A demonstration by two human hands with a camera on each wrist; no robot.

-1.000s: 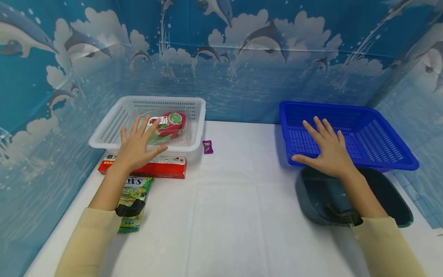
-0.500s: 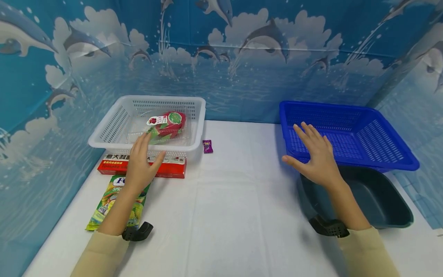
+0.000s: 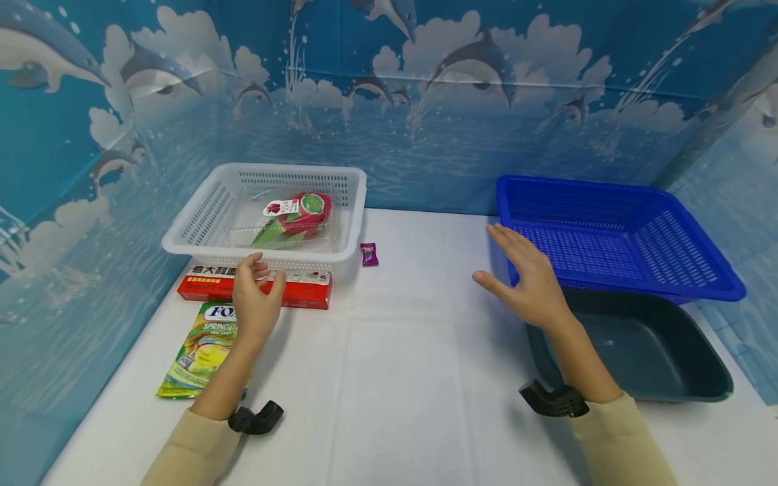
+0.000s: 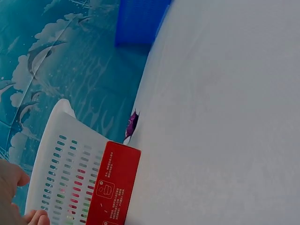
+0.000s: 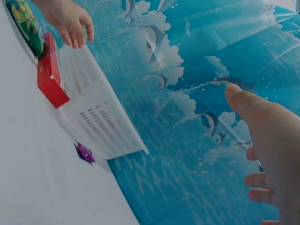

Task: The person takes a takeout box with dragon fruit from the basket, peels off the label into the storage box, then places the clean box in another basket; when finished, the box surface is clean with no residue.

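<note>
The left hand (image 3: 255, 304) has its fingers loosely curled and holds nothing; it hovers over the red box (image 3: 255, 286), which lies on the white table (image 3: 395, 364) against the near wall of the white basket (image 3: 200, 229). A green candy packet (image 3: 197, 351) lies just nearer. The right hand (image 3: 529, 283) is spread flat, fingers straight, empty, at the left edge of the blue basket (image 3: 614, 243). A grey tub (image 3: 638, 351) sits nearer, a small purple sweet (image 3: 369, 254) between the baskets.

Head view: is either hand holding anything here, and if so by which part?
Nothing is held. The left hand hovers with loosely curled fingers over the red box; the right hand is open beside the blue basket.
</note>
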